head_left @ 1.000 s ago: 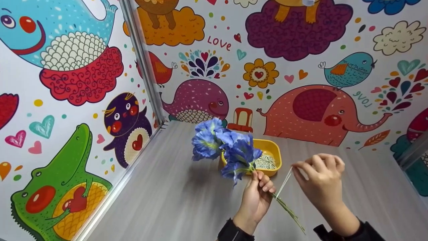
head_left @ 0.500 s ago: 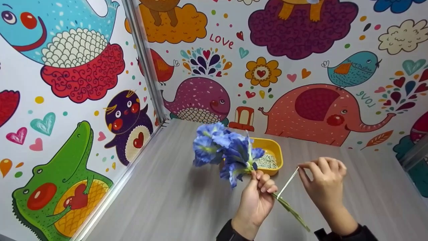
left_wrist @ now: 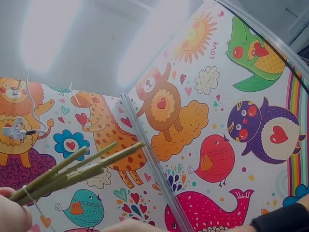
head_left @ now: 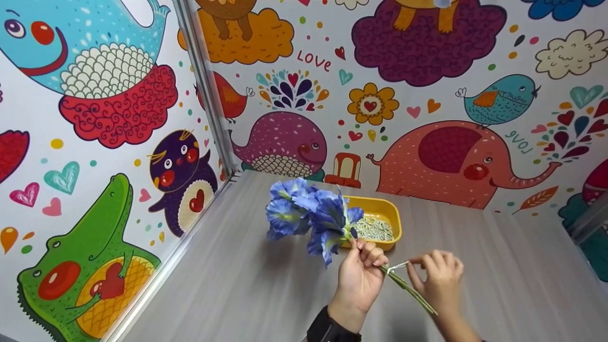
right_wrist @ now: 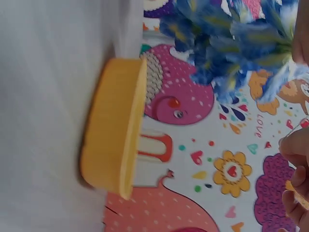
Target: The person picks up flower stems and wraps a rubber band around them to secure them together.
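Note:
My left hand (head_left: 360, 280) grips a bunch of blue flowers by the green stems (head_left: 412, 293), just below the blooms (head_left: 308, 213). Around the stems, below that hand, loops a thin white elastic band (head_left: 398, 266). The band's free end is pinched between thumb and forefinger of my right hand (head_left: 439, 278), right of the stems. Several cut stem ends (left_wrist: 96, 166) spread out in the left wrist view, where the band (left_wrist: 33, 198) crosses them. Blurred blooms (right_wrist: 231, 48) hang at the top of the right wrist view.
Behind the flowers a yellow plastic box (head_left: 398, 216) stands on the grey wood-grain table (head_left: 228, 285), with many pale bands (head_left: 377, 229) in it. Cartoon-printed walls (head_left: 280, 142) close off the back and left.
The right hand has come down and left toward the stems, and the stretch of band between it and them is shorter. The flowers have shifted slightly left.

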Demonstrator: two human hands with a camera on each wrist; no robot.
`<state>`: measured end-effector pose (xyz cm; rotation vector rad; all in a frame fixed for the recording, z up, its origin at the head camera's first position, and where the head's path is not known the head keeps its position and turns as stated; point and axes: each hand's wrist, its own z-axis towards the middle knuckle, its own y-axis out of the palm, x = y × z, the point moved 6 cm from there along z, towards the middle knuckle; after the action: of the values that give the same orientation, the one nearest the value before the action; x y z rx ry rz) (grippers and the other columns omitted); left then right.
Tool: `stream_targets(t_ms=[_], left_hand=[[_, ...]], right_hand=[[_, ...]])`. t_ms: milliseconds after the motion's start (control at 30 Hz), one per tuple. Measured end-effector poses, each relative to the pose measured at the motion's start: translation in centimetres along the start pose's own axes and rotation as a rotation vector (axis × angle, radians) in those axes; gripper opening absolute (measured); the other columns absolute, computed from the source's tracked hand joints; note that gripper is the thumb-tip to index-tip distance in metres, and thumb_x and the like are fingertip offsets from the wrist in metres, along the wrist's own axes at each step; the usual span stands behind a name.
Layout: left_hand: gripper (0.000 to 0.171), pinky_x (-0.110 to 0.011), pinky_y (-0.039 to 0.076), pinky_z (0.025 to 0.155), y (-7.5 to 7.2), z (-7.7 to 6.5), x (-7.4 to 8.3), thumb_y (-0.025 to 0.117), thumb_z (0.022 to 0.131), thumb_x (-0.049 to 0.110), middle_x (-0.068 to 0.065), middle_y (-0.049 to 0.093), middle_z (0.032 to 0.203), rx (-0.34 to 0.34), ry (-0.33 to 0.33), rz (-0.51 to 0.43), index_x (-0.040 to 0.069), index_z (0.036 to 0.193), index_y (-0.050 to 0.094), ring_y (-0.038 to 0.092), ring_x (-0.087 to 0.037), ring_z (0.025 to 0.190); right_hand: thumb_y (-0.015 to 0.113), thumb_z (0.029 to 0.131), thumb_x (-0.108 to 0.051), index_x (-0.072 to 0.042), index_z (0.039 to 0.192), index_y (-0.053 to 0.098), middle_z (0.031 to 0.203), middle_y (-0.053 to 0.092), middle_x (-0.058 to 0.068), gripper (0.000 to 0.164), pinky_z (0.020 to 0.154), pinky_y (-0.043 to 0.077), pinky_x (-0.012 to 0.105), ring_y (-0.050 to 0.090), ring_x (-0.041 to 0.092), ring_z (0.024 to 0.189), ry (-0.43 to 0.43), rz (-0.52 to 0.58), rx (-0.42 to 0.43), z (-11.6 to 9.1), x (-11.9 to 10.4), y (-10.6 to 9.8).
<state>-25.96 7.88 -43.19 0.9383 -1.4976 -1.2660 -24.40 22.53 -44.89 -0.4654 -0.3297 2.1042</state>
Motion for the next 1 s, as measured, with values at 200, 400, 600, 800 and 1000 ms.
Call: stream_targets(t_ms=[200,400,600,800,1000], left_hand=[[0.039,-0.019,0.026,0.059,-0.5,0.7,0.3,0.014,0.105,0.034,0.003,0.023,0.069,0.018,0.046,-0.032,0.013,0.079,0.034,0.027,-0.006,0.056],[0.039,-0.019,0.027,0.059,-1.4,1.6,0.6,0.013,0.105,0.034,0.004,0.023,0.067,0.05,0.123,-0.025,0.014,0.079,0.035,0.027,-0.005,0.055],[0.038,-0.019,0.026,0.06,-2.2,2.5,0.5,0.013,0.105,0.034,0.005,0.024,0.066,0.088,0.198,0.018,0.015,0.079,0.033,0.028,-0.005,0.054],[0.036,-0.02,0.025,0.061,-2.8,2.9,0.3,0.016,0.104,0.035,0.004,0.026,0.068,0.12,0.262,0.092,0.016,0.079,0.033,0.028,-0.005,0.057],[0.034,-0.021,0.025,0.061,-3.2,3.1,-0.1,0.017,0.104,0.035,0.005,0.027,0.068,0.124,0.291,0.184,0.015,0.08,0.032,0.028,-0.005,0.057]], right_hand=[[0.063,0.078,-0.019,-0.007,0.07,0.061,0.069,0.052,0.003,0.016,0.073,0.03,0.049,0.046,0.026,0.072,0.035,0.028,-0.019,-2.9,-1.8,0.8],[0.049,0.099,-0.043,-0.008,0.069,0.065,0.066,0.051,0.001,0.049,0.07,0.029,0.043,0.046,0.024,0.07,-0.006,0.025,0.065,-4.8,-3.8,0.6],[0.058,0.096,-0.032,-0.006,0.06,0.062,0.06,0.052,0.004,0.045,0.066,0.028,0.036,0.041,0.023,0.061,-0.127,0.041,0.262,-4.8,-5.9,-0.8],[0.059,0.096,-0.024,-0.004,0.053,0.058,0.054,0.048,0.005,0.047,0.064,0.026,0.035,0.039,0.023,0.058,-0.256,0.062,0.373,-2.8,-8.6,-2.6],[0.062,0.094,-0.019,-0.003,0.052,0.058,0.053,0.048,0.005,0.046,0.064,0.025,0.036,0.039,0.024,0.059,-0.354,0.09,0.432,-0.3,-10.3,-3.9]])
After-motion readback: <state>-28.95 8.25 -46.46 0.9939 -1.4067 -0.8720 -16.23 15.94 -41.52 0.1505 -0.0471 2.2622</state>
